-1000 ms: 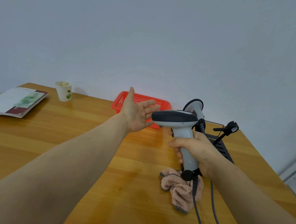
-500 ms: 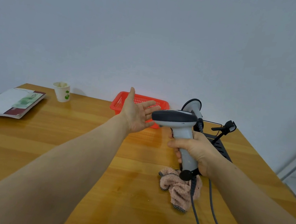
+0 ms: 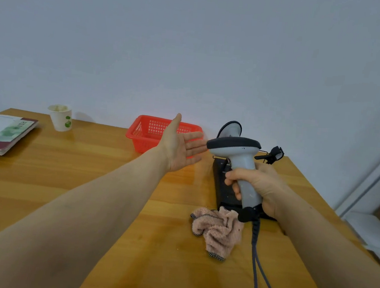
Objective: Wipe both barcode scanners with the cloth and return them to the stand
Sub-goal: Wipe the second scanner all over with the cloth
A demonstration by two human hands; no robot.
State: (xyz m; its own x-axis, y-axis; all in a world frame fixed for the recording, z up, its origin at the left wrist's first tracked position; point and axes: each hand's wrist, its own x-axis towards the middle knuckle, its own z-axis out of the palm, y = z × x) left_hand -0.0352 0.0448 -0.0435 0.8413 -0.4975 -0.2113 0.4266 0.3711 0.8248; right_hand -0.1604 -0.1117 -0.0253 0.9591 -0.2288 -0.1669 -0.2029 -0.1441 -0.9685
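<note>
**Holding One Scanner Clear of the Stand, Cloth Not Yet in Use**

The right hand (image 3: 259, 188) grips the scanner (image 3: 237, 153) by its handle, fingers curled round it. The head is upright and raised off the desk (image 3: 88, 168), which leaves its faces exposed for wiping. The left hand (image 3: 181, 147) is spread, fingers straight, and holds nothing; its fingertips lie just beside the scanner's nose. The cloth (image 3: 218, 233) lies crumpled directly below the right hand, untouched. The stand (image 3: 226, 190) sits just beyond that hand. The second scanner (image 3: 230, 129) appears seated at its far end. Wiping appears not yet begun. The free left hand is best placed to collect the cloth.
</note>
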